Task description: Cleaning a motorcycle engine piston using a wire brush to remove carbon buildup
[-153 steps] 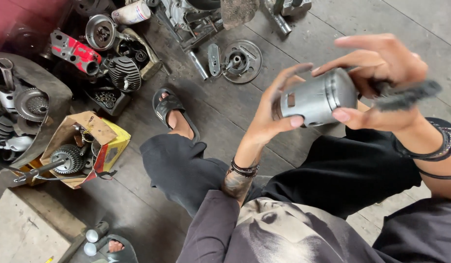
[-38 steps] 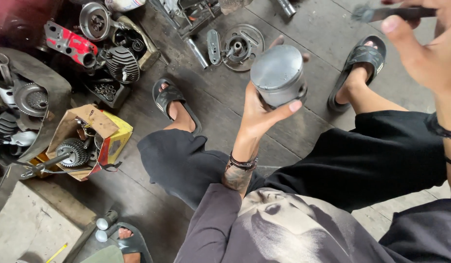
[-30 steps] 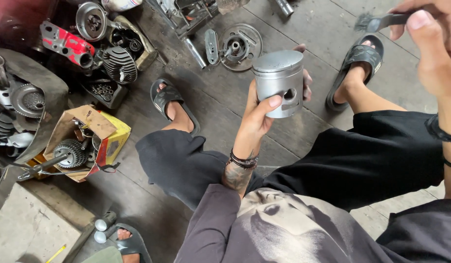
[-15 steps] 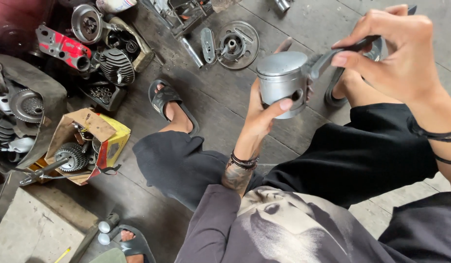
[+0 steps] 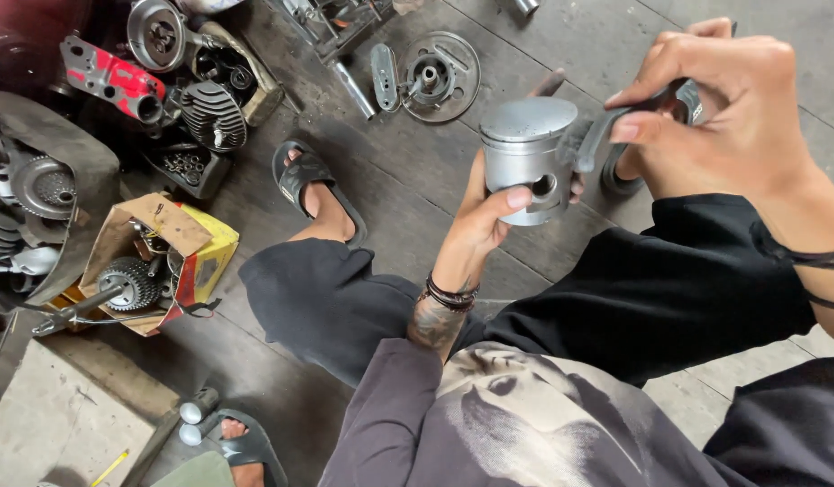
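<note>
Fingers of the left hand point(image 5: 480, 221) wrap around a dull grey metal cylinder-shaped piston point(image 5: 528, 158) with a round pin hole in its side, the thumb pressed just beside that hole; this grip is closed on the piston and holds it upright in the air above the grey concrete floor point(image 5: 417, 207). Right hand point(image 5: 724, 108) pinches a small dark-handled brush point(image 5: 615, 126), its grip closed on the handle, and the brush head touches the piston's side near the top edge. Both hands sit between the person's knees, which are covered by black shorts. Below on the floor lie a black sandal point(image 5: 309, 180) on one foot, a round metal engine plate point(image 5: 435, 68), a finned grey engine cylinder point(image 5: 214, 113) and a torn yellow cardboard box point(image 5: 183, 257) holding a toothed gear
</note>
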